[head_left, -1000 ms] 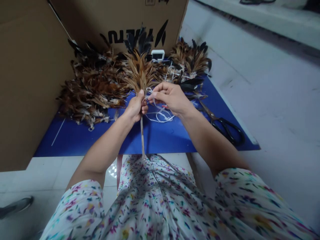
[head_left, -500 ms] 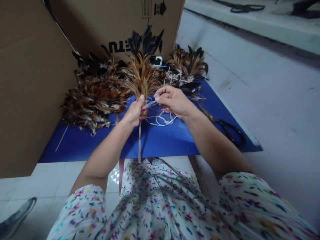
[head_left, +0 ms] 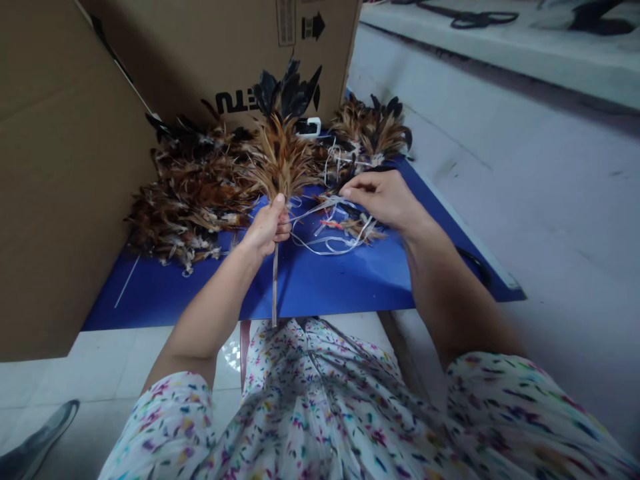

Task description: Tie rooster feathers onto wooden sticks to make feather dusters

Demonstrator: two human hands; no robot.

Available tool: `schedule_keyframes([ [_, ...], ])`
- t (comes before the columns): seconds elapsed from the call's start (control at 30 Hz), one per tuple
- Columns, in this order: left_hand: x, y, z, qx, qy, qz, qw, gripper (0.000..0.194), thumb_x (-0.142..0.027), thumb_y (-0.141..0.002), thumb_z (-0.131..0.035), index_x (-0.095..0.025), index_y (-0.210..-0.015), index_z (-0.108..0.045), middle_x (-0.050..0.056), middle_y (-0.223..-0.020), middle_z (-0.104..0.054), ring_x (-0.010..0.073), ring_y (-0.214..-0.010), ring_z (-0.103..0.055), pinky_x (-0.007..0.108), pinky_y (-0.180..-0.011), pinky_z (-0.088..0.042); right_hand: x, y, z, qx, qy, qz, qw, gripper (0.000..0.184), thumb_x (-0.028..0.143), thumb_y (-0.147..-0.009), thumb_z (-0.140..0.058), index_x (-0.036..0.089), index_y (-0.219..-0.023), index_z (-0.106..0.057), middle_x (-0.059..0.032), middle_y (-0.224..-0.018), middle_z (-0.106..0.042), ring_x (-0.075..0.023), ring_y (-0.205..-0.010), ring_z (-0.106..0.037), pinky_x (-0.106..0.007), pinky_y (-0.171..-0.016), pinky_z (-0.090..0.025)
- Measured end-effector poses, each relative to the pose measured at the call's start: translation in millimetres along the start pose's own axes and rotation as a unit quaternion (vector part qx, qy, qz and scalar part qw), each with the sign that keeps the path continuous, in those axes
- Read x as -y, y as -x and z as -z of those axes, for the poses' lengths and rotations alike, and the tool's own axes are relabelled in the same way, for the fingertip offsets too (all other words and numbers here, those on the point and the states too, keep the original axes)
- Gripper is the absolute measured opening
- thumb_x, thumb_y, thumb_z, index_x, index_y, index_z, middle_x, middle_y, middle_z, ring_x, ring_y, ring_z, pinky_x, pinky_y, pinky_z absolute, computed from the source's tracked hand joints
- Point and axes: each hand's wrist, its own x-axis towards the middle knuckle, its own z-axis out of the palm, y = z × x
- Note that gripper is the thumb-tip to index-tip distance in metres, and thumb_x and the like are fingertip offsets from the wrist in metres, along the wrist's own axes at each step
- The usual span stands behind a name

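My left hand (head_left: 269,228) is wrapped round a feather duster (head_left: 281,157) just below its feathers. Brown plumes flare out above the hand, with black ones at the top. The bare stick (head_left: 275,287) hangs below it, reaching the table's front edge. Out to the right, my right hand (head_left: 384,199) pinches a thin whitish plastic string (head_left: 316,209), which runs across to my left hand. More of this string lies in loose loops under and between the hands. Small feather scraps and a pinkish-red bit lie beside the loops.
Piles of brown feathers (head_left: 193,187) cover the blue table (head_left: 330,293) at left. Another feather bunch (head_left: 373,130) sits at the back right. Cardboard boxes (head_left: 65,167) wall the left and back. A black scissor handle (head_left: 475,263) shows behind my right forearm. A ledge (head_left: 450,47) runs upper right.
My right hand has moved right, away from the left hand, drawing out the string between them. Feather scraps beneath it now show. The scissors are more covered by my forearm.
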Motion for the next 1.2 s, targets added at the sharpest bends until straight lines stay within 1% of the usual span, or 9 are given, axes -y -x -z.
schedule_keyframes([
  [0.23,-0.5,3.5,-5.1,-0.008,-0.013,0.005,1.0,0.049,-0.051,-0.087,-0.058,-0.017,-0.061,-0.034,-0.009,-0.048,-0.03,-0.0005,-0.035,-0.02,0.012,-0.034,-0.012,-14.6,11.6,-25.2,0.12,-0.059,-0.016,0.991,0.017,0.032,-0.074,-0.07,0.016,-0.08,-0.069,-0.0039,-0.074,-0.068,-0.0146,-0.068,-0.06,-0.03,-0.067,-0.048],
  [0.4,-0.8,6.7,-5.6,0.005,-0.024,-0.007,1.0,0.048,-0.053,-0.085,-0.06,-0.017,-0.062,-0.037,-0.009,-0.049,-0.029,-0.0007,-0.034,-0.019,0.012,-0.034,-0.013,2.0,22.9,-56.4,0.165,-0.149,0.035,0.974,0.045,0.03,-0.067,-0.076,0.018,-0.108,-0.062,-0.0093,-0.114,-0.067,-0.0219,-0.105,-0.063,-0.04,-0.095,-0.048],
  [0.47,-1.2,8.8,-6.9,0.009,-0.033,-0.01,0.999,0.049,-0.055,-0.082,-0.062,-0.017,-0.063,-0.038,-0.01,-0.049,-0.029,-0.0009,-0.034,-0.019,0.012,-0.034,-0.013,4.4,25.3,-66.9,0.167,-0.15,0.051,0.973,0.056,0.028,-0.066,-0.077,0.018,-0.118,-0.057,-0.0099,-0.119,-0.065,-0.0225,-0.111,-0.061,-0.041,-0.098,-0.045],
  [0.53,-1.7,11.0,-8.8,0.014,-0.045,-0.008,0.999,0.051,-0.058,-0.08,-0.063,-0.017,-0.063,-0.038,-0.01,-0.049,-0.03,-0.0012,-0.034,-0.019,0.012,-0.034,-0.012,4.2,26.6,-74.7,0.17,-0.145,0.049,0.973,0.057,0.028,-0.068,-0.076,0.016,-0.12,-0.055,-0.0067,-0.103,-0.069,-0.02,-0.097,-0.064,-0.038,-0.091,-0.047],
  [0.6,-2.2,12.8,-10.6,0.019,-0.058,-0.004,0.998,0.054,-0.061,-0.078,-0.064,-0.017,-0.061,-0.038,-0.01,-0.049,-0.028,-0.0013,-0.034,-0.019,0.012,-0.034,-0.012,4.1,27.4,-78.2,0.207,-0.168,0.019,0.964,0.042,0.031,-0.072,-0.071,0.014,-0.108,-0.058,0.0,-0.075,-0.065,-0.0151,-0.072,-0.062,-0.032,-0.075,-0.048],
  [0.73,-2.9,14.0,-10.9,0.032,-0.074,-0.008,0.997,0.056,-0.062,-0.076,-0.065,-0.017,-0.06,-0.037,-0.01,-0.049,-0.027,-0.0013,-0.035,-0.018,0.012,-0.034,-0.012,11.1,29.2,-69.5,0.283,-0.258,-0.083,0.92,0.032,0.044,-0.077,-0.066,0.014,-0.087,-0.06,0.0086,-0.053,-0.046,-0.0071,-0.044,-0.041,-0.023,-0.047,-0.034],
  [0.8,-2.8,13.2,-10.4,0.026,-0.077,-0.013,0.997,0.055,-0.061,-0.076,-0.066,-0.017,-0.061,-0.037,-0.01,-0.05,-0.03,-0.0014,-0.035,-0.019,0.012,-0.034,-0.012,15.9,29.2,-60.9,0.276,-0.267,-0.091,0.919,0.037,0.048,-0.072,-0.07,0.013,-0.082,-0.063,0.0087,-0.054,-0.045,-0.0054,-0.045,-0.036,-0.022,-0.047,-0.029],
  [1.0,1.0,8.2,-14.2,0.015,-0.098,0.016,0.995,0.055,-0.06,-0.074,-0.068,-0.017,-0.063,-0.035,-0.01,-0.05,-0.029,-0.0014,-0.035,-0.019,0.012,-0.034,-0.012,12.7,23.5,-49.2,0.228,-0.251,-0.022,0.94,0.033,0.045,-0.071,-0.069,0.012,-0.075,-0.07,0.002,-0.063,-0.058,-0.009,-0.062,-0.046,-0.025,-0.063,-0.036],
  [1.2,9.0,2.8,-19.3,0.043,-0.109,0.057,0.992,0.057,-0.06,-0.073,-0.07,-0.017,-0.062,-0.034,-0.011,-0.05,-0.026,-0.0017,-0.035,-0.02,0.011,-0.035,-0.012,-1.1,19.8,-51.2,0.132,-0.166,0.008,0.977,0.024,0.036,-0.074,-0.066,0.013,-0.074,-0.072,0.0027,-0.059,-0.055,-0.0083,-0.056,-0.04,-0.025,-0.057,-0.03],
])
